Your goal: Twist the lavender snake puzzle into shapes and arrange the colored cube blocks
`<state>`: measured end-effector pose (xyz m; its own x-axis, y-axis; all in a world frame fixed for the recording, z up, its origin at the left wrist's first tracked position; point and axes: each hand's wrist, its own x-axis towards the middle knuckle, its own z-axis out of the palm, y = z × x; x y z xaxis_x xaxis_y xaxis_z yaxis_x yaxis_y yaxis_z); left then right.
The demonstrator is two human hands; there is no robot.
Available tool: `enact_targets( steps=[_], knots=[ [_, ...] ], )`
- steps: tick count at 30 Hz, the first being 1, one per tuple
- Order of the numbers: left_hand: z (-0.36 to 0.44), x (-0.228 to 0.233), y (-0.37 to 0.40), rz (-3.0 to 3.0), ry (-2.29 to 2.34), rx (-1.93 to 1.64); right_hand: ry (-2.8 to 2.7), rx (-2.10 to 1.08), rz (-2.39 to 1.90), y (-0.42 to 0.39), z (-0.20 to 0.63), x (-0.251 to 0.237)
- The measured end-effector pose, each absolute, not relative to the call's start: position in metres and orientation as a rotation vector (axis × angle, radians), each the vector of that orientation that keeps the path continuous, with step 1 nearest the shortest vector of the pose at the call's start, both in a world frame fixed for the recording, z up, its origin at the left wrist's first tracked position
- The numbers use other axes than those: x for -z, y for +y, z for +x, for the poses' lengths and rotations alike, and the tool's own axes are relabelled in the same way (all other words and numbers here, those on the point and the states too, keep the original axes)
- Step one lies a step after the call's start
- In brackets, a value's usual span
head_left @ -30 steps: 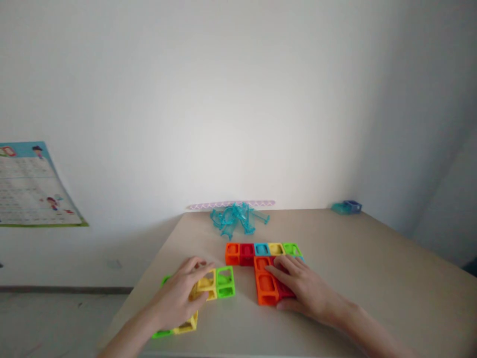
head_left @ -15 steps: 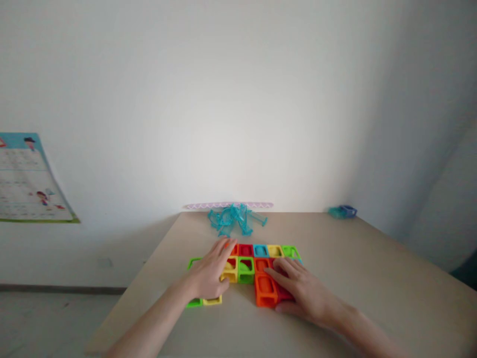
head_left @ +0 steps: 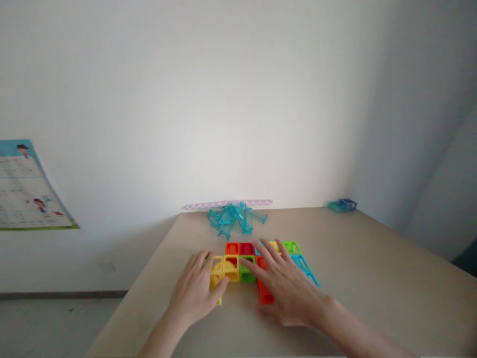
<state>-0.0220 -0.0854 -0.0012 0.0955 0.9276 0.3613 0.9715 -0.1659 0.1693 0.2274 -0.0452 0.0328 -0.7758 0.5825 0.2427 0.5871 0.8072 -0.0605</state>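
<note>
A flat cluster of colourful hollow plastic blocks (head_left: 246, 258) lies on the beige table (head_left: 372, 278). Its far row runs orange, red, blue, yellow, green. My left hand (head_left: 196, 293) rests on the yellow blocks (head_left: 223, 268) at the cluster's left end, fingers curled over them. My right hand (head_left: 286, 286) lies spread and flat over the orange and red blocks in the middle, its fingers reaching toward the far row. A light blue strip of blocks (head_left: 305, 266) shows past the right hand. Part of the cluster is hidden under both hands.
A heap of clear teal plastic pieces (head_left: 233, 219) sits near the table's far edge, with a pale purple strip (head_left: 227, 204) behind it. A small blue and teal object (head_left: 343, 205) lies at the far right corner. A poster (head_left: 26, 189) hangs on the left wall.
My left hand slid the yellow and green blocks rightward until they met the main cluster. My right hand moved up and left, spreading over the middle blocks.
</note>
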Motion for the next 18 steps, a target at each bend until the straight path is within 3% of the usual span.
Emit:
enact_targets(
  steps=[8,13,18],
  knots=[
    [-0.036,-0.004,-0.092,-2.339,-1.92,0.615,-2.826,-0.249,-0.883,-0.023,0.191,-0.015],
    [-0.064,-0.008,-0.101,-2.365,-1.825,0.614,-2.821,-0.4,-0.839,-0.012,0.201,-0.029],
    [-0.011,-0.011,-0.114,-2.36,-1.556,0.895,-2.788,-0.34,-0.977,0.023,0.213,-0.045]
  ],
)
